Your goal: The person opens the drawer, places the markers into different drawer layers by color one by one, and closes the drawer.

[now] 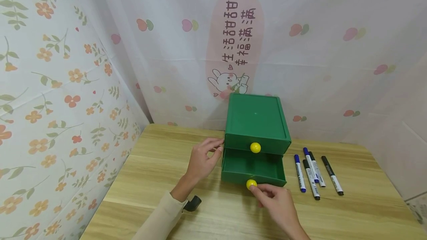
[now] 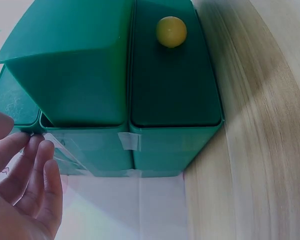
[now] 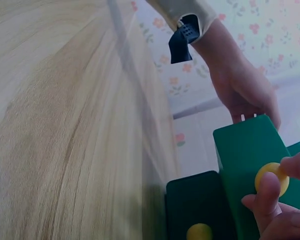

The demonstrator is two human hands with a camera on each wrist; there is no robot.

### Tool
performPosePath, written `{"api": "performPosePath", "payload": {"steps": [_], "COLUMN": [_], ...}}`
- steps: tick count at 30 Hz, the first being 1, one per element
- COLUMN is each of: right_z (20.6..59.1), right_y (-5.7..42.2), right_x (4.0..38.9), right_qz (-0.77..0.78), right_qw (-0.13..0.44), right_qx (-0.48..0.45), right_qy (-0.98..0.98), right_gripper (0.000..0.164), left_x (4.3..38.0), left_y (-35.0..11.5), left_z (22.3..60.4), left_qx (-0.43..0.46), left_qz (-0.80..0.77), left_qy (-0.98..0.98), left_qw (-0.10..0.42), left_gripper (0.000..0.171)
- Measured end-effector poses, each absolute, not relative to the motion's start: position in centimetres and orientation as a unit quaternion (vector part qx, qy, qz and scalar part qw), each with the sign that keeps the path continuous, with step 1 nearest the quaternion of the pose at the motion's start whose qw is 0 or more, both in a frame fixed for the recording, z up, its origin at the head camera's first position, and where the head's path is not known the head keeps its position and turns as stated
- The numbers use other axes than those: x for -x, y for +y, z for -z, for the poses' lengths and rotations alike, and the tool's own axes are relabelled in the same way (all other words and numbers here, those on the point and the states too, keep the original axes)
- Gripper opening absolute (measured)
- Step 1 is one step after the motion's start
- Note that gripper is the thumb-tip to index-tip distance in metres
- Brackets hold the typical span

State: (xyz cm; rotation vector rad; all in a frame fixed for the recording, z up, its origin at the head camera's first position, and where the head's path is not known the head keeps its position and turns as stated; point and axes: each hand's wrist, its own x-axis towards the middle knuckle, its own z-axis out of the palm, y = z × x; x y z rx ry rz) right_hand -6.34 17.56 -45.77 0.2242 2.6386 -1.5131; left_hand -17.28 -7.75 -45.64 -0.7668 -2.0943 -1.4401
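Note:
A green drawer cabinet (image 1: 256, 116) stands on the table near the back curtain. Its middle drawer (image 1: 235, 177) is pulled partly out, and only green plastic shows inside. My right hand (image 1: 278, 201) pinches the yellow knob (image 3: 270, 179) of that drawer between thumb and finger. At the cabinet's left side, my left hand (image 1: 201, 162) touches the wall near the upper drawer with its fingertips, the fingers loosely bent. The upper drawer (image 1: 238, 142) is pushed in. A lower drawer (image 2: 175, 85), also pushed in, shows in the left wrist view; the head view hides it.
Several markers (image 1: 330, 173) with blue or black caps lie right of the cabinet, some overlapping. A patterned curtain (image 1: 173, 95) hangs behind, and a floral one (image 1: 66, 121) borders the left of the wooden table (image 1: 143, 184). Clear tape (image 2: 130, 141) bridges the cabinet's side.

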Motion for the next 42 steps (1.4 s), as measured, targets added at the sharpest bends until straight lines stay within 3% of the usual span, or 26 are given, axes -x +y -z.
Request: {"api": "performPosePath", "payload": {"steps": [28,32,38,42], "right_z": [44.2,42.9,41.9,41.9], "right_y": [18.1,18.7,21.2,23.1], "right_x": [4.2,3.8,5.0,6.9], "right_qz": [0.397,0.364,0.350,0.360], "right_qw": [0.064,0.006,-0.190,-0.217], "right_qx": [-0.065,-0.035,0.057,0.048], "right_qy": [0.913,0.931,0.915,0.906], "right_gripper": [0.026,0.020,0.012,0.007], "left_x": [17.5,17.4,17.4,17.3], "left_y": [-7.8,-7.8,-7.8,-7.8], "left_z": [45.9,45.9,45.8,45.9], "left_qx": [0.287,0.289,0.288,0.286], "left_qz": [0.515,0.518,0.524,0.525], "left_qy": [-0.766,-0.763,-0.762,-0.763], "left_qw": [0.257,0.257,0.250,0.245], "left_gripper": [0.026,0.027,0.027,0.026]}}
